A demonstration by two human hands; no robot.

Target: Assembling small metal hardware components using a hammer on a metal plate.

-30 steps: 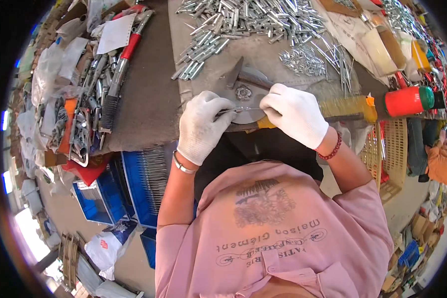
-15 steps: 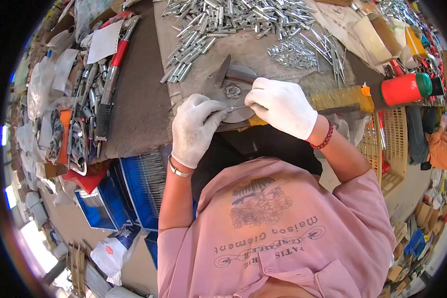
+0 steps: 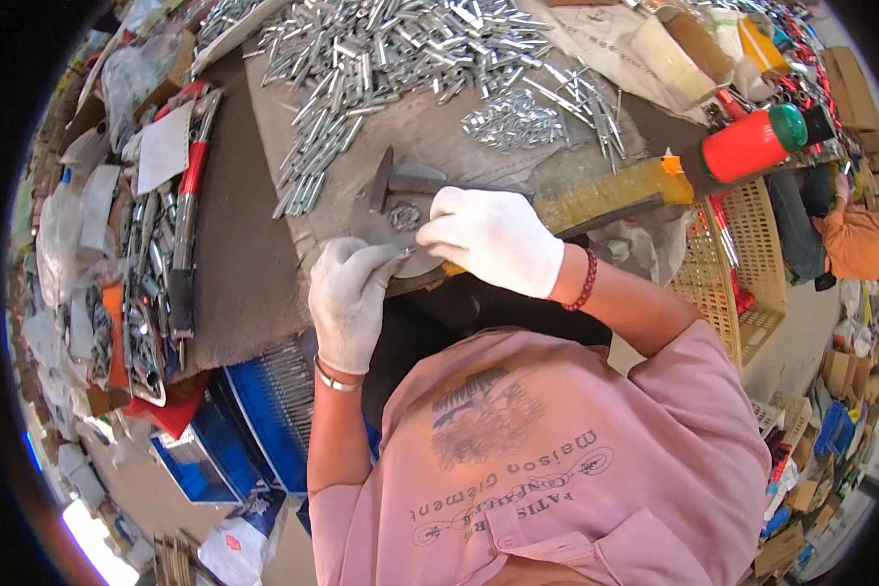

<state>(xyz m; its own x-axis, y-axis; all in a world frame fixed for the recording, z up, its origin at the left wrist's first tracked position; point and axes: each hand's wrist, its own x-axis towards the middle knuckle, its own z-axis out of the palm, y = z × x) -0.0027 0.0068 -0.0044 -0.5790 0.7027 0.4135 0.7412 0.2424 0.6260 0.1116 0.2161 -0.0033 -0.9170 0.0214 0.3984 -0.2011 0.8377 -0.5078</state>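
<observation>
Both my hands wear white gloves and meet over the near edge of the workbench. My left hand pinches a small silvery metal piece between thumb and fingertips. Close beside it, the fingers of my right hand are pressed together at the same piece; what they grip is hidden. Under the fingers lies a round grey plate. Just beyond, a hammer rests with its handle partly behind my right hand. A flower-shaped metal piece sits beside the hammer.
A heap of metal tubes covers the far bench, with small metal pins and thin rods right of it. A red bottle lies at right above a yellow crate. Tools crowd the left; blue bins stand below.
The view has shifted, so the bench appears lower and further left. My two hands have come closer together, and the thin rod seen between them earlier is now mostly hidden.
</observation>
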